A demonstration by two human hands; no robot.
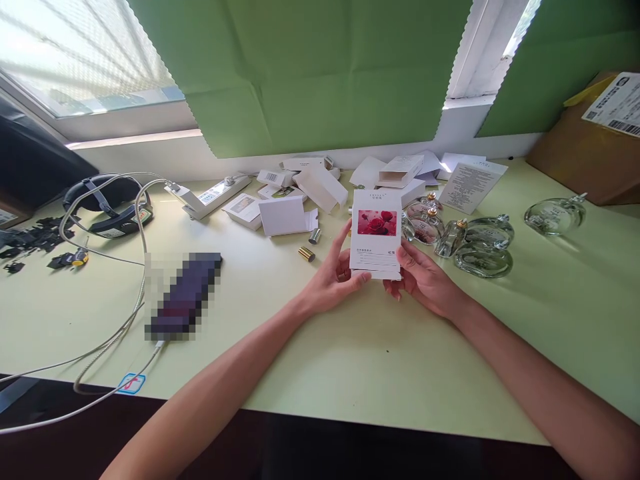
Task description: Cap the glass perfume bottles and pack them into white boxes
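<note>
1. While the head view looks down on a pale green tabletop [350, 373], a white rectangular cardboard box printed with red roses [377, 247] occupies its centre, held by both hands, the printed face toward the camera.
2. Progress: the box appears already folded into shape, judging by its straight edges. A white strip along its lower edge may be an unclosed flap. Whether anything lies inside cannot be told.
3. Remaining: several clear oval glass bottles [484, 260] stand outside any packaging, near the right hand [425, 280]; one further clear glass bottle [555, 217] stands apart from them, toward the right. A shiny silver cylindrical cap [315, 236] and a shiny gold cylindrical cap [306, 254] lie loose, on no bottle. Behind, a white carton with an open flap [283, 218] and a white open-ended carton [403, 165] suggest that much of the packaging is not yet closed.
4. Grip, left: the left hand [333, 277] is closed on the box, its thumb across the lower front and a finger extended along the side.
5. Grip, right: the right hand is likewise closed on the box, its thumb at the side edge and its fingers curled below the lower corner.
</note>
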